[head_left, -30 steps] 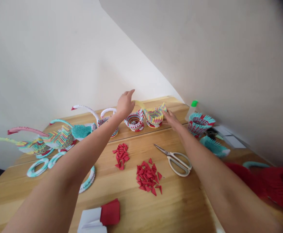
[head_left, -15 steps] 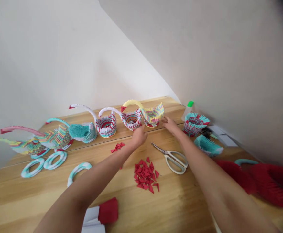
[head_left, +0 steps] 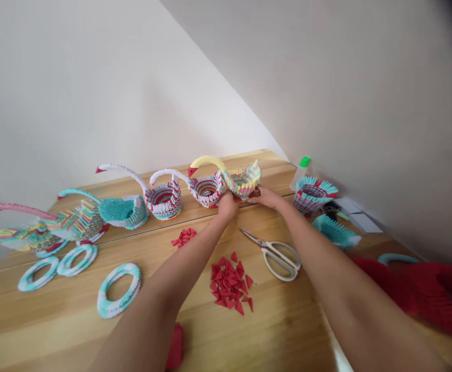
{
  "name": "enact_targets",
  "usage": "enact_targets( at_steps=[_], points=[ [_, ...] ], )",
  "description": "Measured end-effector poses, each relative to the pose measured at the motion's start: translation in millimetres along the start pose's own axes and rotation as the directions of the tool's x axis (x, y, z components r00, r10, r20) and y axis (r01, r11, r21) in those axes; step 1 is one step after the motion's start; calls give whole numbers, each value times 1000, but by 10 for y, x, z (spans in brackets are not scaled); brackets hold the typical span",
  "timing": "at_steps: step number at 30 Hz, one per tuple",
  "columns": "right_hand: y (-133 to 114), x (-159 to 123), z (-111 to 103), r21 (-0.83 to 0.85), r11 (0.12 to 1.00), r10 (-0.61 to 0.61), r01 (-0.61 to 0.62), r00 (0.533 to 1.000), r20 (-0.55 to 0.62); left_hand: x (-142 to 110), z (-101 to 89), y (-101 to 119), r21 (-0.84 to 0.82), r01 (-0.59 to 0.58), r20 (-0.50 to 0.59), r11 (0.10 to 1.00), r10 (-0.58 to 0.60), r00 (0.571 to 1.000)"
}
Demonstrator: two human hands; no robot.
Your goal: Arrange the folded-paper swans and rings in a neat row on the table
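A yellow-rimmed folded-paper swan point(head_left: 242, 181) with a curved yellow neck stands at the far middle of the wooden table point(head_left: 280, 320). My left hand point(head_left: 228, 205) grips its near left base with curled fingers. My right hand point(head_left: 266, 197) presses against its right base, fingers closed around it. Beside it to the left stand a red-and-white paper swan point(head_left: 207, 189) and another with a white neck point(head_left: 164, 198).
More paper swans point(head_left: 123, 209) line the back left. Three teal-and-white paper rings point(head_left: 118, 289) lie front left. Two heaps of red paper triangles point(head_left: 229, 283), white-handled scissors point(head_left: 278, 253), a teal paper bowl point(head_left: 313, 194), a green-capped bottle point(head_left: 301, 173) and red paper pieces point(head_left: 423, 294) lie around.
My left hand came down from the swan's raised neck to its near base. My right hand stayed at the right side and closed on the base.
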State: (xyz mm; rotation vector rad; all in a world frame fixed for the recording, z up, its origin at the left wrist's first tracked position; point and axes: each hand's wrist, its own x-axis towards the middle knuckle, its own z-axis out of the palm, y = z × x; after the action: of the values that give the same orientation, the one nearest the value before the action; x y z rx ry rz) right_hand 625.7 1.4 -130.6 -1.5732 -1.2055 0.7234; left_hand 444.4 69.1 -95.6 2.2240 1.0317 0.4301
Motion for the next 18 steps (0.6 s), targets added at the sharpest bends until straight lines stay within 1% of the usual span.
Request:
enact_targets(
  at_steps=[3, 5, 8, 12, 18],
  points=[
    [13, 38, 0, 4, 1000, -3, 2, 1000, 20, 73, 26, -1, -6, 25, -25, 1000, -25, 999],
    [29, 51, 4, -5, 1000, -2, 2, 1000, 13, 100, 47, -2, -15, 40, -40, 999, -41, 998],
    [53, 54, 10, -23, 1000, -1, 1, 1000, -16, 116, 80, -8, -33, 58, -69, 998, -60, 996],
    [76, 47, 10, -52, 999, 2, -5, 998, -68, 117, 119, -19, -60, 53, -113, 997, -59, 992],
    [89, 43, -5, -72, 996, 38, -47, 991, -127, 111, 158, -24, -72, 79, -157, 994, -90, 983]
  ],
)
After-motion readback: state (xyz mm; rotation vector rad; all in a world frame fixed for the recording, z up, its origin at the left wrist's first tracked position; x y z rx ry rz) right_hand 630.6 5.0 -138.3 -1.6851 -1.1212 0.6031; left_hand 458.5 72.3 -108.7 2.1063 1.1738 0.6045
